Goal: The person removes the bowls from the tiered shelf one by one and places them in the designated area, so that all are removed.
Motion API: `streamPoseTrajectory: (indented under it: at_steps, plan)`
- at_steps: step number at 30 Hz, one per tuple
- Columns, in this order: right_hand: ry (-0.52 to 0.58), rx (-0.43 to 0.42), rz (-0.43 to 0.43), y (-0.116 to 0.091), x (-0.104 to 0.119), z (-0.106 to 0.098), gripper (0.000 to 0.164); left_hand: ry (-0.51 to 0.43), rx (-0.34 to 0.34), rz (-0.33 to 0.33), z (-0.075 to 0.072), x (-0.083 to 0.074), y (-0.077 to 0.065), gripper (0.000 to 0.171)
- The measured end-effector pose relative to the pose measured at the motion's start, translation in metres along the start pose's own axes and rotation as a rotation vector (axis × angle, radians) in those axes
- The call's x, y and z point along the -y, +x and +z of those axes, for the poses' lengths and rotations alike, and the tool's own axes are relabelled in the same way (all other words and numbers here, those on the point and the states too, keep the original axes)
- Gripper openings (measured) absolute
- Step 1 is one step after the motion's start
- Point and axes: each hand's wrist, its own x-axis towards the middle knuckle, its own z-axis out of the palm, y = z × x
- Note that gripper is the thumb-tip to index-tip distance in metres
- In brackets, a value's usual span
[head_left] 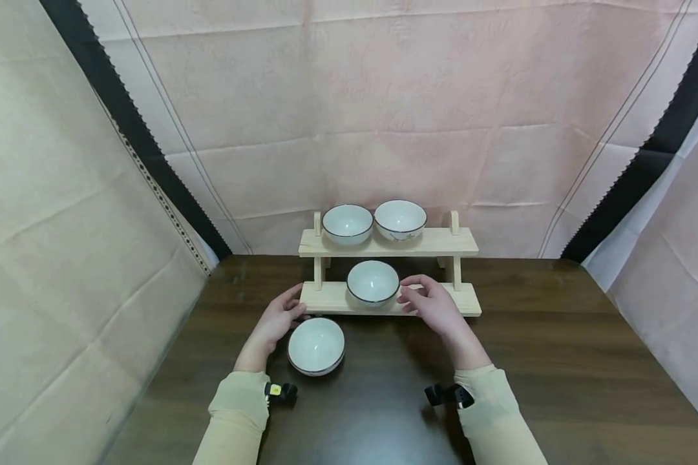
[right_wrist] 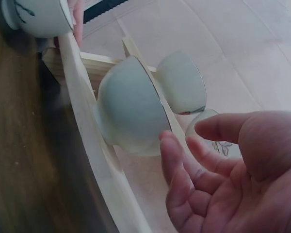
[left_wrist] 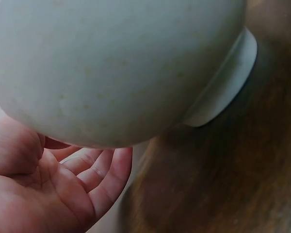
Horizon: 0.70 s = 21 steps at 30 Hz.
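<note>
A two-tier wooden rack (head_left: 331, 300) holds three white bowls with dark rims. One bowl (head_left: 373, 283) is on the lower shelf; a left bowl (head_left: 348, 223) and a right bowl (head_left: 401, 219) share the upper shelf. My right hand (head_left: 433, 305) is at the lower bowl's right rim, fingers loosely bent; in the right wrist view a fingertip (right_wrist: 167, 141) is close to that rim, contact unclear. Another white bowl (head_left: 316, 347) stands upright on the table. Just behind it, my left hand (head_left: 279, 318) is by the rack's left end, its fingers loosely curved and partly hidden by the bowl (left_wrist: 116, 68).
The rack stands near the back edge of a dark brown wooden table (head_left: 535, 361). Pale cloth (head_left: 395, 110) hangs behind and along both sides. Small black wrist devices sit at both cuffs, the right one (head_left: 450, 395) just over the table.
</note>
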Motion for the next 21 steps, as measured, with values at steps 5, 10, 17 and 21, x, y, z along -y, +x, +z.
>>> streamPoseTrajectory:
  at_steps: [5,10,17,21]
  plan:
    - [0.027,-0.042,0.028,0.006,-0.003,0.002,0.042,0.004,-0.007,-0.002,0.001,0.000,-0.001,0.057]
    - [0.020,-0.075,0.015,0.007,-0.007,0.010,0.053,0.016,0.002,0.009,0.003,0.001,-0.001,0.057]
    - [0.003,-0.099,-0.005,0.008,-0.011,0.025,0.063,0.011,-0.005,0.010,0.003,0.003,-0.001,0.057]
    - [0.012,-0.103,-0.005,0.011,-0.012,0.030,0.068,0.023,-0.006,0.017,0.002,0.001,-0.002,0.057]
